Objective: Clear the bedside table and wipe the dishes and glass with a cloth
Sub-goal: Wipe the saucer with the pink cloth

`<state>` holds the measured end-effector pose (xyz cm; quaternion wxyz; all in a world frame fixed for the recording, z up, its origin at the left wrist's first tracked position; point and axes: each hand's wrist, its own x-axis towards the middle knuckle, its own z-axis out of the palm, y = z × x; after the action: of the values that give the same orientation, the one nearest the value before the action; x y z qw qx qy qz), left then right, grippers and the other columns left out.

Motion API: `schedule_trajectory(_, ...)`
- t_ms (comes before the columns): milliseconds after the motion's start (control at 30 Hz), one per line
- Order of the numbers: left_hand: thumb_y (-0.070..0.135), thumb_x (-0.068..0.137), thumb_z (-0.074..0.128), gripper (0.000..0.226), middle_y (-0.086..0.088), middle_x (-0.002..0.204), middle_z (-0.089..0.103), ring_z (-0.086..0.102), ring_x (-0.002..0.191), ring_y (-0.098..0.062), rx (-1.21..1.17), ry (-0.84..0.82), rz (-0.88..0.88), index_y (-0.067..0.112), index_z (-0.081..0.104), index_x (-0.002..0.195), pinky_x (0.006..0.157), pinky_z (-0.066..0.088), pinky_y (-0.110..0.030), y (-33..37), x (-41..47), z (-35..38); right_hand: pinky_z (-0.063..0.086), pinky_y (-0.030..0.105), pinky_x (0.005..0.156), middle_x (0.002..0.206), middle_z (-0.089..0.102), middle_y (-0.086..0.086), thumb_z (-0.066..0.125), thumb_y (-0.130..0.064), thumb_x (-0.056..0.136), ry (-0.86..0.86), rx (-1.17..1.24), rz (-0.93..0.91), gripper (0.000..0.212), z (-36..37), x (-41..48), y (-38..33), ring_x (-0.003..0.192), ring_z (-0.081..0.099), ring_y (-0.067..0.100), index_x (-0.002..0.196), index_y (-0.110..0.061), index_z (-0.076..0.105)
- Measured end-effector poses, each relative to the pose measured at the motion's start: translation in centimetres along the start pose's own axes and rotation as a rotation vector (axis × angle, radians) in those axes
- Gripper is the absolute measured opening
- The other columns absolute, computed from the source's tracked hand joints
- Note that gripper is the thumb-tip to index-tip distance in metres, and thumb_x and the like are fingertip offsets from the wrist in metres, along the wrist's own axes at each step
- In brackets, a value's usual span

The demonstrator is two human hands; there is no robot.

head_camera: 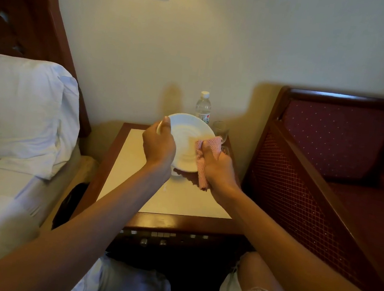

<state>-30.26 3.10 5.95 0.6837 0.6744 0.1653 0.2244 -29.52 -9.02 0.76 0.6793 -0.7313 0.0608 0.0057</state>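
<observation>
A white plate point(188, 140) is held tilted above the bedside table point(168, 201), its face turned toward me. My left hand point(159, 144) grips the plate's left rim, thumb over the edge. A bunched pink cloth point(205, 159) is gripped in my right hand point(218, 168) and pressed against the plate's right side. Behind the plate, at the table's back right, stand a clear drinking glass point(220, 129) and a plastic water bottle point(203, 107) with a white cap. A small white object point(175, 173) peeks out just under the plate; I cannot tell what it is.
A bed with a white pillow point(18, 108) lies to the left, under a dark wooden headboard point(20, 10). A wooden sofa with maroon upholstery point(338, 153) stands close on the right. The table's front panel point(161, 236) has knobs and switches. My knees are below.
</observation>
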Motion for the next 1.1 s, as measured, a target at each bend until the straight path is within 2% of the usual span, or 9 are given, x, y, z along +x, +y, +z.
schedule_trajectory(133, 0.045, 0.100, 0.048, 0.023, 0.000, 0.094, 0.062, 0.060, 0.087, -0.021, -0.087, -0.206, -0.230, 0.027, 0.058, 0.089, 0.075, 0.050, -0.036, -0.1, 0.1, -1.1, 0.059, 0.047, 0.064, 0.089, 0.071, 0.011, 0.061, -0.050, 0.089, 0.057, -0.054, -0.069, 0.029, -1.7, 0.4, -1.5, 0.078, 0.071, 0.028, 0.082, -0.022, 0.063)
schedule_trajectory(300, 0.043, 0.096, 0.058, 0.023, -0.004, 0.099, 0.069, 0.065, 0.083, -0.023, 0.181, -0.576, -0.345, 0.021, 0.065, 0.100, 0.069, 0.053, -0.032, -0.5, 0.3, -2.2, 0.046, 0.028, 0.059, 0.071, 0.064, 0.002, 0.061, -0.043, 0.093, -0.169, -0.352, -0.217, 0.032, -4.5, 1.1, -2.8, 0.062, 0.059, 0.013, 0.078, -0.015, 0.065)
schedule_trajectory(433, 0.036, 0.100, 0.053, 0.033, 0.000, 0.073, 0.056, 0.049, 0.068, -0.020, 0.249, -0.382, -0.035, 0.019, 0.057, 0.072, 0.062, 0.037, -0.033, -0.7, 1.0, -1.2, 0.057, 0.032, 0.058, 0.082, 0.070, 0.007, 0.058, -0.053, 0.091, -0.004, -0.226, -0.134, 0.036, -2.4, 0.7, -0.6, 0.070, 0.069, 0.022, 0.089, -0.018, 0.064)
schedule_trajectory(567, 0.031, 0.103, 0.042, 0.031, 0.004, 0.076, 0.053, 0.047, 0.073, -0.018, 0.266, -0.132, 0.057, 0.012, 0.061, 0.089, 0.068, 0.038, -0.034, -1.8, 0.3, -0.5, 0.055, 0.033, 0.045, 0.102, 0.068, 0.014, 0.057, -0.049, 0.093, -0.012, 0.007, 0.066, 0.040, -1.1, 0.1, 0.8, 0.081, 0.071, 0.038, 0.112, -0.014, 0.056)
schedule_trajectory(700, 0.035, 0.103, 0.046, 0.029, -0.001, 0.078, 0.054, 0.050, 0.072, -0.020, 0.338, -0.528, -0.126, 0.020, 0.058, 0.081, 0.057, 0.040, -0.024, -2.3, 0.5, -1.7, 0.050, 0.028, 0.055, 0.096, 0.071, 0.013, 0.059, -0.046, 0.093, 0.047, -0.124, 0.012, 0.046, -3.2, 1.9, -0.1, 0.080, 0.069, 0.026, 0.109, -0.004, 0.066)
schedule_trajectory(767, 0.037, 0.101, 0.051, 0.032, -0.005, 0.075, 0.045, 0.042, 0.068, -0.020, 0.427, -0.646, -0.067, 0.019, 0.051, 0.075, 0.058, 0.030, -0.026, -1.9, 0.5, -1.8, 0.047, 0.026, 0.057, 0.095, 0.070, 0.010, 0.058, -0.047, 0.094, 0.061, -0.088, 0.050, 0.048, -3.5, 2.3, -0.3, 0.085, 0.067, 0.025, 0.110, -0.003, 0.066)
schedule_trajectory(867, 0.033, 0.102, 0.049, 0.039, -0.009, 0.068, 0.037, 0.033, 0.067, -0.025, 0.378, -0.439, 0.039, 0.018, 0.040, 0.067, 0.059, 0.021, -0.033, -1.5, 0.5, -0.8, 0.047, 0.028, 0.052, 0.082, 0.067, 0.006, 0.052, -0.052, 0.094, 0.116, -0.103, 0.043, 0.045, -2.7, 1.6, -0.1, 0.076, 0.066, 0.024, 0.100, -0.009, 0.066)
schedule_trajectory(967, 0.033, 0.104, 0.042, 0.033, -0.017, 0.088, 0.059, 0.047, 0.079, -0.035, 0.259, -0.109, 0.076, 0.013, 0.056, 0.082, 0.064, 0.032, -0.032, -1.5, 0.2, 0.2, 0.059, 0.045, 0.059, 0.090, 0.071, 0.009, 0.052, -0.057, 0.091, 0.102, -0.045, -0.014, 0.038, -1.0, 0.7, 1.4, 0.079, 0.071, 0.031, 0.096, -0.021, 0.062)
schedule_trajectory(1100, 0.037, 0.104, 0.041, 0.027, 0.003, 0.085, 0.054, 0.052, 0.081, -0.018, 0.143, -0.156, 0.030, 0.017, 0.056, 0.093, 0.068, 0.045, -0.034, -2.0, -0.6, -0.4, 0.060, 0.050, 0.059, 0.096, 0.072, 0.015, 0.058, -0.056, 0.087, 0.100, -0.045, -0.024, 0.045, -1.6, 1.5, 0.8, 0.081, 0.071, 0.035, 0.104, -0.015, 0.064)
